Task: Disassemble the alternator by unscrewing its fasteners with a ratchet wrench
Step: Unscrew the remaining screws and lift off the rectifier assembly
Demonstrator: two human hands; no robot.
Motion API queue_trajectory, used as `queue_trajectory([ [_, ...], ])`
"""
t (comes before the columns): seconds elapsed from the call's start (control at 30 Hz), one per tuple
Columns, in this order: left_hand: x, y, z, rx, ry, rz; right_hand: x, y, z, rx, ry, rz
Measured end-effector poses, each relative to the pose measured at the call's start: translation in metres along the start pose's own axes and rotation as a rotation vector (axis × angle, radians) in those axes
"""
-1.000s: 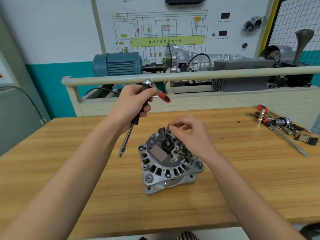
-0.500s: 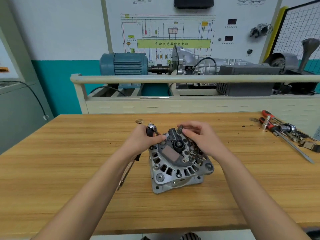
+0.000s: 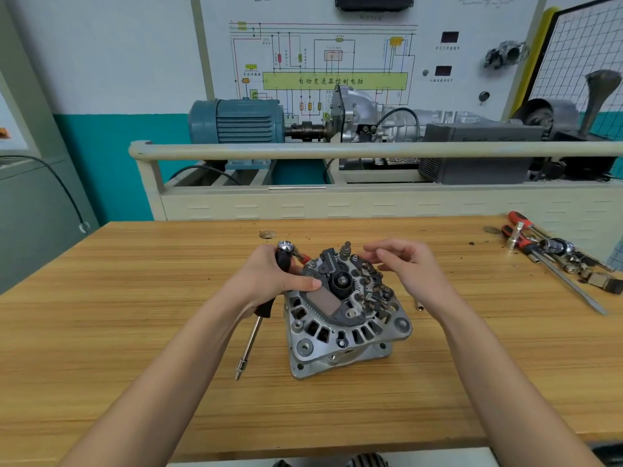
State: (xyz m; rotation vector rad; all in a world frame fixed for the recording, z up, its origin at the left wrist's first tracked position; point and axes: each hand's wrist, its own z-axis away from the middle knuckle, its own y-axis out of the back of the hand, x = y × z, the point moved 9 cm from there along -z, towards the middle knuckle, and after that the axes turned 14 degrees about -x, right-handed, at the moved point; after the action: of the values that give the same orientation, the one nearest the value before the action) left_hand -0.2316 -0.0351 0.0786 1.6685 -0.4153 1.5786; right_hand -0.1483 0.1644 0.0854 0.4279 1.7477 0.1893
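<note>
Wooden bench (image 3: 135, 298): left hand (image 3: 269, 281) grips wrench (image 3: 258, 310); right hand (image 3: 409, 264) loose, empty above alternator (image 3: 344, 318).

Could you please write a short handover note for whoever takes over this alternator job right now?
Left hand: grips the ratchet wrench, thumb resting on the alternator.
Right hand: open, hovering over the alternator's top right side, holding nothing.
The alternator sits on the bench, rear parts exposed. Spare tools lie at the far right, and a small metal piece lies by the right wrist.
Done: the rear appears uncovered.
Left: fasteners still show on the housing; the wrench is not on any yet.
</note>
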Motion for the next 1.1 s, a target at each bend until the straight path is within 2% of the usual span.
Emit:
queue_trajectory([
  [0.17,0.006,0.002,-0.001,-0.033,0.001,-0.041,-0.003,-0.003,0.005,-0.051,0.007,0.000],
  [0.33,0.011,0.001,0.003,0.004,-0.004,-0.113,-0.008,-0.026,0.019,-0.421,-0.032,0.161],
  [0.4,0.015,-0.005,0.006,-0.012,-0.027,-0.150,-0.006,-0.032,0.022,-0.485,-0.042,0.247],
  [0.5,0.021,-0.018,0.015,-0.004,-0.082,-0.262,0.002,-0.036,0.022,-0.461,-0.042,0.299],
  [0.67,0.031,-0.038,0.033,0.130,-0.191,-0.441,0.010,-0.033,0.020,-0.343,0.016,0.295],
  [0.8,0.026,-0.043,0.033,0.212,-0.062,-0.643,0.010,-0.031,0.021,-0.264,0.064,0.311],
  [0.93,0.024,-0.050,0.033,0.249,-0.032,-0.810,0.006,-0.029,0.024,-0.212,0.102,0.309],
  [1.1,0.023,-0.049,0.038,0.328,-0.056,-0.804,0.005,-0.028,0.024,-0.197,0.115,0.276],
])
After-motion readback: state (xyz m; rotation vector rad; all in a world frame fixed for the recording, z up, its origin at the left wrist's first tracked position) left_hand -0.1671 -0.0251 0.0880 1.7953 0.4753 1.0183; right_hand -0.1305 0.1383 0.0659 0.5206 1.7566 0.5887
